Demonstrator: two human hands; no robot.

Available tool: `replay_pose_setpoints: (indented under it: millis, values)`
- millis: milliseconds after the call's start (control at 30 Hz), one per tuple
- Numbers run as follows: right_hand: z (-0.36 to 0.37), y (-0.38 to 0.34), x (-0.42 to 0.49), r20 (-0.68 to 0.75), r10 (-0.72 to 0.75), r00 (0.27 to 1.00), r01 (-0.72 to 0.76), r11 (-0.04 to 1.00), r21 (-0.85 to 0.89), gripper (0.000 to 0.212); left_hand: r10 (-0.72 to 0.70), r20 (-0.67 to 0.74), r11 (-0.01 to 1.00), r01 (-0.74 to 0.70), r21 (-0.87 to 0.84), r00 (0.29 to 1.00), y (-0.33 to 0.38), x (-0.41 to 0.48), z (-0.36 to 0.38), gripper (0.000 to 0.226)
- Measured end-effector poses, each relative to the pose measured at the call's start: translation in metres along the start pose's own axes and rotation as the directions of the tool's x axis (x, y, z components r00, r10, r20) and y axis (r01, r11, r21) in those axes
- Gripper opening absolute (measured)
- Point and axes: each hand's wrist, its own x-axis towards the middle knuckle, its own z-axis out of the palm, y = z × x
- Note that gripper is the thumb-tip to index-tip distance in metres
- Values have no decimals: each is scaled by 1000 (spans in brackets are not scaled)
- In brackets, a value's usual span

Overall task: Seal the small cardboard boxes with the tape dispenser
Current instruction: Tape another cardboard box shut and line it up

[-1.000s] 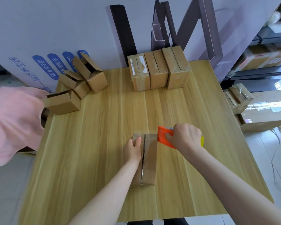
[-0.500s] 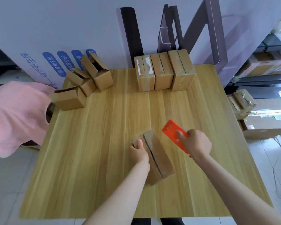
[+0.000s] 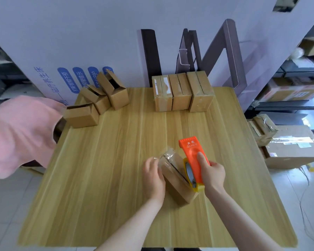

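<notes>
Orange plastic tape dispenser [image 3: 194,156] gripped in your right hand [image 3: 213,173]; left hand [image 3: 153,175] clasps the brown cardboard box [image 3: 178,185] (tilted); slipping could wrinkle tape [image 3: 168,155].

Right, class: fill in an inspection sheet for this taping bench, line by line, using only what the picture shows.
Surface: wooden table, boxes at the back and front.
Job's things: box lying askew near the front; orange dispenser against its top; three open boxes back left; three sealed boxes back centre.
Clutter: pink cloth beside the left edge.
Hands: left hand holds the box's side; right hand grips the dispenser.
Cables: thin cable on the floor, right.
Surroundings: printed white panel behind; shelves and cartons on the right.
</notes>
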Motion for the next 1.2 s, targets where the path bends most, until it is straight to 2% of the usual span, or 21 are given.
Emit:
replay_pose_setpoints:
  millis: [33,67,133,200,267,367,467,567,767,900,1100,1200]
  values:
    - [0,1,1,-6,7,1000,-7,1000,20,48,152,62,988,-153,15,986,-1,2,0,28]
    - [0,2,2,-8,14,1000,-13,999,35,47,228,159,972,-233,16,961,-2,5,2,28]
    - [-1,5,2,-5,14,1000,-14,999,43,47,184,355,976,-214,47,917,5,14,4,38]
    - [-1,6,3,-7,19,1000,-18,999,51,47,118,462,973,-196,125,879,10,22,8,52]
    - [-1,7,5,-11,32,999,-31,997,68,47,70,496,964,-186,189,865,13,29,10,60]
    - [0,7,6,-4,52,999,-52,995,84,49,-34,518,953,-128,273,855,21,40,4,58]
    - [1,7,6,-5,60,998,-59,993,101,56,-95,568,889,-187,418,817,29,57,4,67]
    - [1,8,7,-5,74,997,-73,990,117,58,-156,620,850,-215,481,769,36,72,9,69]
    - [1,15,12,-8,93,996,-91,984,151,62,-238,764,779,-351,519,600,39,93,17,83]
    - [1,16,15,-3,101,995,-98,979,178,59,-284,819,732,-439,521,499,44,106,23,73]
    - [2,16,10,25,76,997,-79,983,163,44,-298,830,748,-425,510,471,45,106,22,68]
    - [2,14,4,27,69,997,-73,985,158,43,-288,819,728,-442,524,497,46,99,19,84]
